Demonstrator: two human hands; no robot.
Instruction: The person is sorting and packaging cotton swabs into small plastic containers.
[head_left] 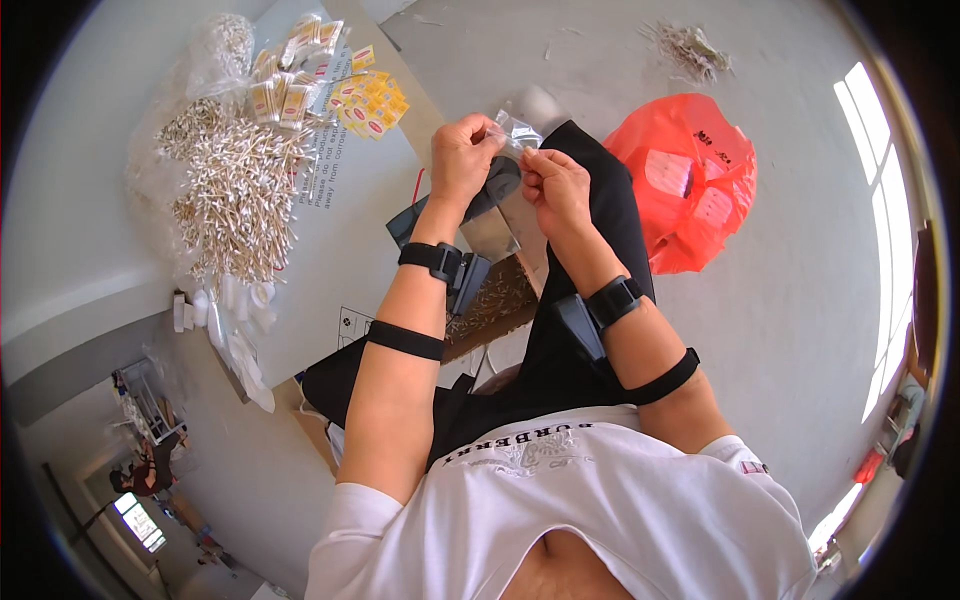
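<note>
Over my lap, a small transparent plastic bag [519, 130] is stretched between my two hands. My left hand [463, 158] pinches its left side, fingers curled in. My right hand [558, 188] grips the lower right edge between thumb and fingers. Whether anything is inside the bag, I cannot make out. Just below the hands, a dark rounded thing [503, 178] is partly hidden by them. To the left lies a large heap of cotton swabs [240, 190] on a pale printed board [345, 235]. Yellow printed cards [370, 102] are scattered beyond the heap.
Bundled paper packets [295, 85] lie beside the yellow cards. A red plastic bag [690, 185] stands on the floor at right. Near my lap is a shallow brown box [492, 305] with small loose bits. Scraps [688, 52] lie on the far floor; white rolls [240, 305] sit at the board's near left.
</note>
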